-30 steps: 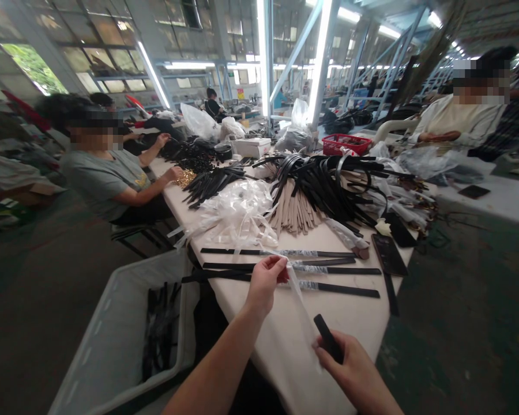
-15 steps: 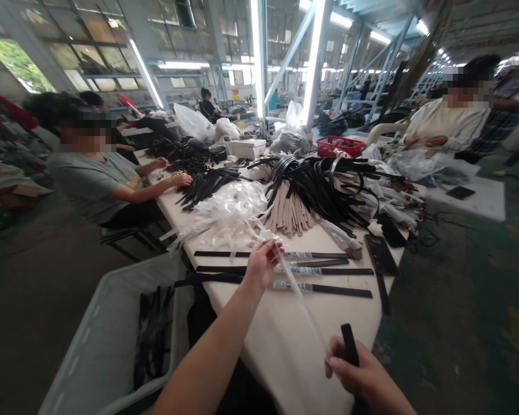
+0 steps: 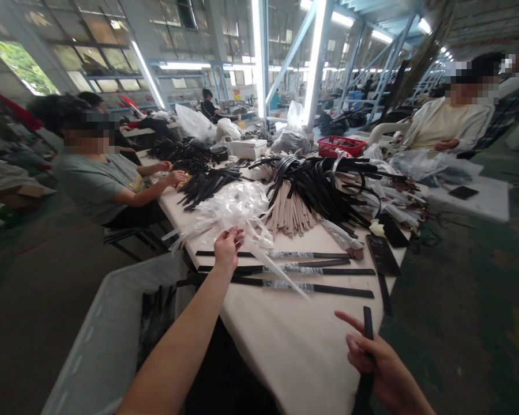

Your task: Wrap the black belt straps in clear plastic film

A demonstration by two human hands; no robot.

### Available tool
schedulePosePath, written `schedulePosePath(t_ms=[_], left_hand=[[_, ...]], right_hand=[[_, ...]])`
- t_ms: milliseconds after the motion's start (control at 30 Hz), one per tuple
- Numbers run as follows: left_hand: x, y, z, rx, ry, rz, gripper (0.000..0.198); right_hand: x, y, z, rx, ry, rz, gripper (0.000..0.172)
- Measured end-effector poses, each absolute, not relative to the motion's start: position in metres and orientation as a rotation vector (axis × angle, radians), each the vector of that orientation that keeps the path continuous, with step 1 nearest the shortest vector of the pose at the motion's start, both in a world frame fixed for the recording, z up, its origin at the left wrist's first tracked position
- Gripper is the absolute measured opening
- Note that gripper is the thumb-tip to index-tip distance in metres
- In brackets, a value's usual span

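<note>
My left hand (image 3: 228,249) is pinched on one end of a clear plastic strip (image 3: 277,270), just in front of the white plastic heap (image 3: 236,202). The strip's other end hangs loose above the table. At the lower right, my right hand (image 3: 369,351) grips a black strap (image 3: 367,323) against its palm, index finger stretched out. Several black straps (image 3: 343,293) with clear wrapping round their middles lie across the table between my hands.
A grey bin (image 3: 84,340) with black strips stands at lower left. Black and beige straps (image 3: 289,207) are piled mid-table, beside a red basket (image 3: 339,146). A phone (image 3: 383,255) lies right. People sit at left and right.
My left hand has moved left with the plastic strip. The right hand has let go of the strip's other end and moved right, its index finger now extended, the black strap still in it.
</note>
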State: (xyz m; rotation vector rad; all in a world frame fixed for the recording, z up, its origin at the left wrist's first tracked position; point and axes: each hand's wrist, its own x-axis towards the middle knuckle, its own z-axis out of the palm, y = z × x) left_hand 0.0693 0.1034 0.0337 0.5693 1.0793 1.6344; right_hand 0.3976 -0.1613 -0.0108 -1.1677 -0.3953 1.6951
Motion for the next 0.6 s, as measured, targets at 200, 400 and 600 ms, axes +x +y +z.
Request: schedulePosePath(t_ms=[200, 400, 600], left_hand=[[0.036, 0.087, 0.016, 0.58, 1.202, 1.656, 0.03], [0.006, 0.069, 0.001, 0.606, 1.384, 1.653, 0.038], [-0.036, 0.046, -0.019, 0.574, 1.434, 1.649, 0.042]], right_hand=[[0.401, -0.14, -0.019, -1.132, -0.305, 1.524, 0.038], [0.393, -0.108, -0.04, -1.286, -0.234, 1.076, 0.049], [0.405, -0.088, -0.05, -1.299, -0.234, 0.99, 0.052]])
